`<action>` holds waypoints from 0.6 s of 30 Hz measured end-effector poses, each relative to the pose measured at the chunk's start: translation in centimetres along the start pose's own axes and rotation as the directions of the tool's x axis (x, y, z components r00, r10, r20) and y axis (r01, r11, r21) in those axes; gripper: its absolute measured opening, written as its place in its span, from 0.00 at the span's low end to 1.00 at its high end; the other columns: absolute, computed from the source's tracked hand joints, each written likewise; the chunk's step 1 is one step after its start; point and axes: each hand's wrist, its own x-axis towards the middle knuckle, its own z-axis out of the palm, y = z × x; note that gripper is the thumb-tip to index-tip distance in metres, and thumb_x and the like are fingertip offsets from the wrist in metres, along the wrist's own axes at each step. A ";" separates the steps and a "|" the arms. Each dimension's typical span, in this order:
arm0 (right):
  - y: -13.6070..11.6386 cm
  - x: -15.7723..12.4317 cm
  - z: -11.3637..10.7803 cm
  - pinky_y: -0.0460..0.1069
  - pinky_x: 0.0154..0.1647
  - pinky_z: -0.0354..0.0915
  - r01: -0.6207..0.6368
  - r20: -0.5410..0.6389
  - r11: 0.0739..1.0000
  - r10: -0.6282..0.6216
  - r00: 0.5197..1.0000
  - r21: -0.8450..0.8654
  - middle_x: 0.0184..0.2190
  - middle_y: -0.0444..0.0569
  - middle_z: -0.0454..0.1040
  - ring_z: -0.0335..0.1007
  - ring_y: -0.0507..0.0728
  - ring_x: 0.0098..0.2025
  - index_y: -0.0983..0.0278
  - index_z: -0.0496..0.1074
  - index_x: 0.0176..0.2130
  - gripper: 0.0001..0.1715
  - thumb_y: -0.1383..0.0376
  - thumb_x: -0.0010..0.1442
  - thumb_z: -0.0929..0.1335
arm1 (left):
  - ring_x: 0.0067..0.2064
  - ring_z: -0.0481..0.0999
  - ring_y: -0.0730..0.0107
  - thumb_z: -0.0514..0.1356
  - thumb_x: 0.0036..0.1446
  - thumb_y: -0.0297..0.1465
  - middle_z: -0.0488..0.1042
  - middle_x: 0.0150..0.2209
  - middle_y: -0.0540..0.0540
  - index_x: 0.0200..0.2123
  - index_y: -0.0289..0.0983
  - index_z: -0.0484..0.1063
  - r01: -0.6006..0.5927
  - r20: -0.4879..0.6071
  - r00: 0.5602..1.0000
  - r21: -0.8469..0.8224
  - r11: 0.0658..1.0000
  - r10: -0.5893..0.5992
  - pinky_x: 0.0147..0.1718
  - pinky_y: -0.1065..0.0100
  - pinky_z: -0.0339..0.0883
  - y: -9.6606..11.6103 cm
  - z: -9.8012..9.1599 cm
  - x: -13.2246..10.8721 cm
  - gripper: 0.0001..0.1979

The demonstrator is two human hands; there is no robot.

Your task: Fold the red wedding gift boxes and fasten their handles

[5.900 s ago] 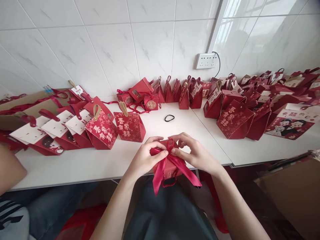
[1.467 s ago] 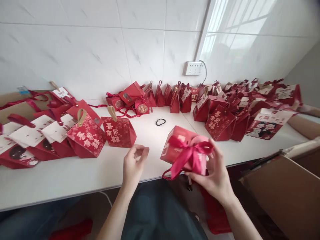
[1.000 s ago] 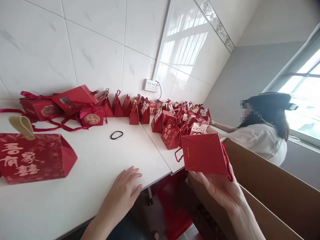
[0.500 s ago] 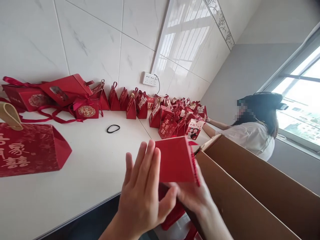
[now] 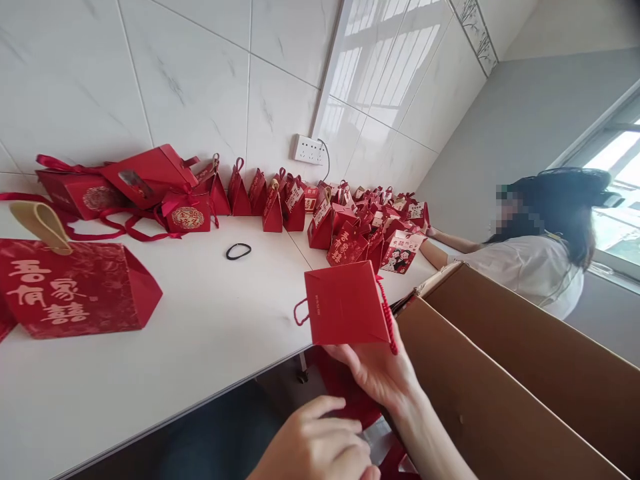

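A small red gift box (image 5: 345,303) with red cord handles rests on my right hand (image 5: 383,373). The palm faces up beneath it and the fingers are mostly hidden behind it. A plain red panel with faint small print faces me. One cord loop sticks out on the left, and a twisted cord runs down the right edge. Lower down, my left hand (image 5: 320,440) is apart from the box, its fingers loosely bent and spread, with nothing seen in them.
A cardboard box (image 5: 495,380) stands at right. On the white table (image 5: 210,300) lie a black hair tie (image 5: 238,251), a large patterned red box (image 5: 75,287) and several red gift boxes (image 5: 350,243) by the wall. A person (image 5: 535,267) reaches toward them from the right.
My left hand has dropped from beside the red gift box to below it. The box has turned a little, so its printed panel and left cord loop show. The view has shifted slightly.
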 end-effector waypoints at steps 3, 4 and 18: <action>-3.2 -2.6 -0.9 0.55 0.45 0.75 0.249 -0.190 0.910 -0.323 0.927 -0.330 0.45 0.48 0.77 0.73 0.61 0.49 0.56 0.74 0.43 0.32 0.43 0.43 0.74 | 0.38 0.81 0.69 0.51 0.59 0.21 0.79 0.27 0.51 0.29 0.36 0.70 0.072 0.120 0.989 0.113 0.991 -0.086 0.48 0.66 0.72 -1.4 -1.5 0.7 0.10; -4.5 -3.8 -1.1 0.57 0.42 0.75 0.332 -0.212 0.810 -0.477 0.853 -0.484 0.44 0.49 0.77 0.73 0.63 0.47 0.56 0.75 0.42 0.32 0.41 0.41 0.75 | 0.42 0.81 0.67 0.51 0.59 0.22 0.79 0.29 0.50 0.32 0.36 0.71 0.085 0.153 0.982 0.175 0.981 -0.112 0.49 0.64 0.72 -2.2 -2.0 0.8 0.10; -24.5 -7.5 -16.4 0.54 0.38 0.71 -0.255 -0.232 0.088 -0.753 0.616 -0.963 0.59 0.71 0.60 0.68 0.67 0.54 0.64 0.34 0.68 0.69 0.54 0.44 0.76 | 0.58 0.70 0.49 0.45 0.63 0.35 0.66 0.60 0.35 0.65 0.32 0.52 -0.069 0.271 0.938 0.754 0.654 -0.214 0.55 0.49 0.60 -9.9 -2.9 -3.6 0.29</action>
